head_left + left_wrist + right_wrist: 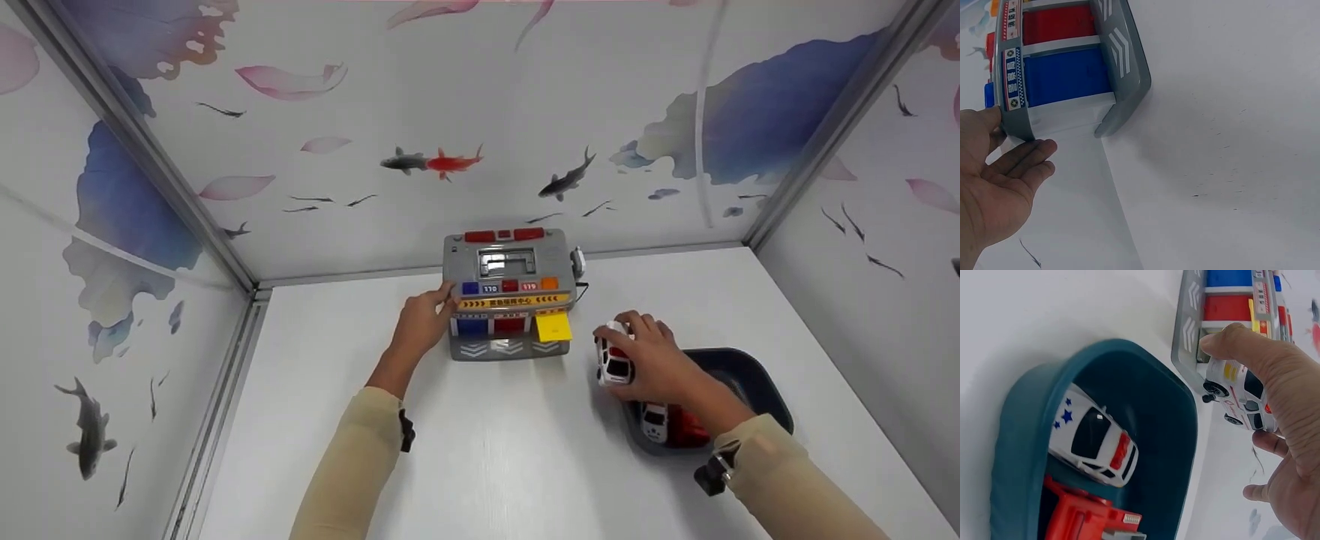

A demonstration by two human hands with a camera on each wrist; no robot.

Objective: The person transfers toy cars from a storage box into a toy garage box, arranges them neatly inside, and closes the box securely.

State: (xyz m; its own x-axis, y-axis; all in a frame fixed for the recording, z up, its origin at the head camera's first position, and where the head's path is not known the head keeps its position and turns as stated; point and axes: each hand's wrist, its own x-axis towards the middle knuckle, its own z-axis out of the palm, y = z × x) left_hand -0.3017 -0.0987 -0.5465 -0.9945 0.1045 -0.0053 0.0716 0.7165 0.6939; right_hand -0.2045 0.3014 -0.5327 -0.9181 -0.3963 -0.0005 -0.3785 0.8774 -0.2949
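Observation:
A grey toy garage [506, 304] stands against the back wall, its yellow door [553, 327] raised beside a blue door [1067, 76] and a red door [1058, 25]. My left hand [421, 322] grips its left front corner, thumb and fingers on either side of the edge in the left wrist view. My right hand [651, 358] holds a white toy car [1237, 396] between thumb and fingers, in front of the garage's right side. The car has dark windows, yellow stripes and a red marking.
Under my right forearm stands a dark teal bin [776, 397]. Inside lie a white toy car with blue stars [1092, 439] and a red toy vehicle [1081, 512]. Printed wall panels [315, 150] enclose the white table [495, 450] at the back and both sides.

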